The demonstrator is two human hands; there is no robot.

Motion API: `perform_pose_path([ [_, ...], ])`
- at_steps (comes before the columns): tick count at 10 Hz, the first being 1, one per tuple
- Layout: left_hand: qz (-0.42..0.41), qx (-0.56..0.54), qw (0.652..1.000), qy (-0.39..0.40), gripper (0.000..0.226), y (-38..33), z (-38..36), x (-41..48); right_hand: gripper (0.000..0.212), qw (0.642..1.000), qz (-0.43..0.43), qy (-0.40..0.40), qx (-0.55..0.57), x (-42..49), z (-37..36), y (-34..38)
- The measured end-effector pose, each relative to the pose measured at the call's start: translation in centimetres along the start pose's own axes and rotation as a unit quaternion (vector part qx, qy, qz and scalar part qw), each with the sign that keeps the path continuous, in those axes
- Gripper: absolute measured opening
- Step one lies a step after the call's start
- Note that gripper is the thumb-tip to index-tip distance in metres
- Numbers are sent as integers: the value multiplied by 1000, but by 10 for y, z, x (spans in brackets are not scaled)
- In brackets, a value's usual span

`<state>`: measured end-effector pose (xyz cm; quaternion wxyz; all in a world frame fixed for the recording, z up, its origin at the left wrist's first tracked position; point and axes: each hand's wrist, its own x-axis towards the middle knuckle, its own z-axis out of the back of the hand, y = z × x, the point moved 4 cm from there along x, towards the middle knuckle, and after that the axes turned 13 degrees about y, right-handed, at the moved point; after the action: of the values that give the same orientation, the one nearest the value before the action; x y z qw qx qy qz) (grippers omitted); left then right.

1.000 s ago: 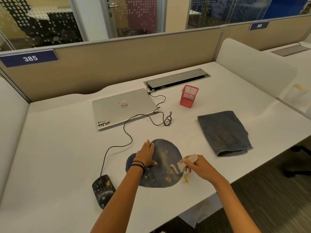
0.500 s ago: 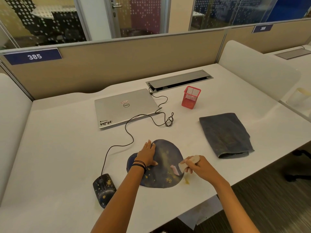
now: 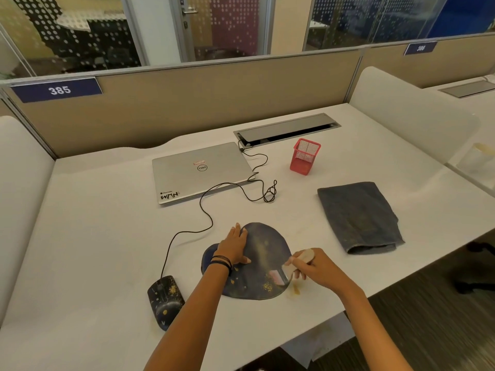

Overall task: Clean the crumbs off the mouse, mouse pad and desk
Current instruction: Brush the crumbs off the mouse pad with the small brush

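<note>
- Left grip point(image 3: 233, 249) lies spread flat on the mouse pad point(image 3: 265, 253), pinning it to the tabletop point(image 3: 107, 223).
- Right grip point(image 3: 314, 267) is curled round a small brush point(image 3: 290, 269), its bristles down at the pad's right edge.
- Crumbs point(image 3: 267, 286) sit in a little heap on the pad's near side, and a smear has already spilled onto the tabletop just beside it.
- Risk: that edge is near the front lip, so one hard flick could send crumbs to the floor.
- Risk: if the flat hand lifts, the pad could skid under the brush.
- The mouse point(image 3: 165, 299), well left of the pad, carries yellow specks, apparently untouched.
- The red mesh cup point(image 3: 305, 156) stands upright at the back, with nothing visible inside.
</note>
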<state>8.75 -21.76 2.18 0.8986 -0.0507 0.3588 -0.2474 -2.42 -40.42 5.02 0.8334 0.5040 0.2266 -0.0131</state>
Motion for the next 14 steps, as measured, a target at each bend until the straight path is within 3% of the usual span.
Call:
perform_pose_path([
  [1,-1,0,1000,-1,92,0,0,0,25,999,-19,14,-24,-2,4,-2],
  [3,0,3,1000,0,92,1,0,1,26,997,45,-54,42,3,-2,10],
  [5,-1,0,1000,2,92,1,-1,0,27,999,-18,35,-9,1,-4,4],
  [6,-2,0,1000,-1,92,0,-1,1,26,998,-34,33,-35,-3,1,7],
  [8,-3,6,1000,-3,92,1,0,1,25,998,41,-26,42,6,-8,25],
  [11,-4,0,1000,-7,92,1,-1,1,27,992,-63,-69,-84,-8,0,6],
  [13,-3,1,1000,-8,92,2,-1,2,22,997,11,-76,19,-11,2,23],
  [14,-3,1,1000,-9,92,2,-1,2,22,998,0,-59,31,-5,-7,20],
])
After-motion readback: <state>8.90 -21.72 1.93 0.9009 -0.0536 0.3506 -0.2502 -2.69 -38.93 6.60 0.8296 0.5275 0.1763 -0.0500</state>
